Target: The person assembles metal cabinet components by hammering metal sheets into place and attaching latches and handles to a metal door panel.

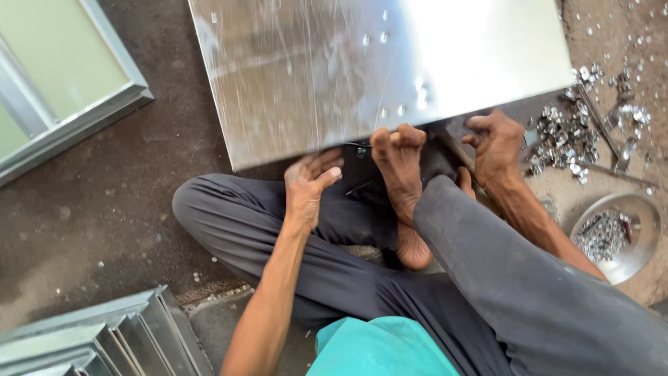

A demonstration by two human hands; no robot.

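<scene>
At the upper left of the frame a framed green panel (52, 76) is seen lying on the floor (139, 202), and at the lower left a stack of folded metal channels (90, 334) is found. The large shiny metal sheet (376, 69) fills the upper middle; its long axis runs from left to right, tilted slightly so that the near edge rises toward the right, and that near edge faces the person. The left hand (309, 184) is placed at the near edge, left of centre, with fingers curled under the sheet and the thumb pointing right. A bare foot (400, 167) is pressed against the same edge, toes up. The right hand (495, 143) is closed around the edge further right. At the right of the frame 1 pile of small metal fasteners (567, 136) is scattered on the floor, and a round steel bowl (619, 237) holding more is set below it.
</scene>
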